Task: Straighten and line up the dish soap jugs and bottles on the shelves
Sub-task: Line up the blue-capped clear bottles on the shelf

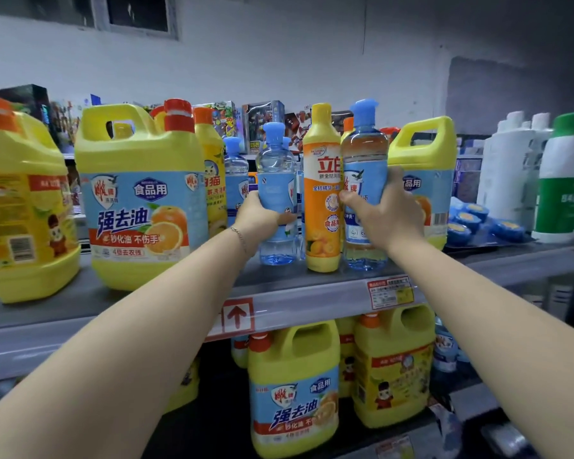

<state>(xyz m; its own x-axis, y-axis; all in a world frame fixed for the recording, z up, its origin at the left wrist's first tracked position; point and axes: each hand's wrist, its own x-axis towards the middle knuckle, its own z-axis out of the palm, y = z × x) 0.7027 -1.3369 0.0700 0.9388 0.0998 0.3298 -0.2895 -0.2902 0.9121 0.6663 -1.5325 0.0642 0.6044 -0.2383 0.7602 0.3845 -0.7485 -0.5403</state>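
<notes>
On the upper shelf [279, 294] my left hand [257, 217] grips a clear blue-capped soap bottle [275, 180] around its middle. My right hand [386, 210] grips a taller clear blue-capped bottle [365, 154]. Both bottles stand upright near the shelf front. Between them stands a slim yellow-orange bottle [322, 200]. A big yellow jug [140, 200] with an orange-fruit label stands to the left, and another yellow jug [426, 167] is behind my right hand. More blue-capped bottles sit behind the left one.
A yellow jug [20, 207] stands turned at the far left. White and green bottles [550, 173] and blue round pucks [478, 220] fill the shelf's right end. The lower shelf holds yellow jugs [294, 389]. Toy boxes [262, 124] line the back.
</notes>
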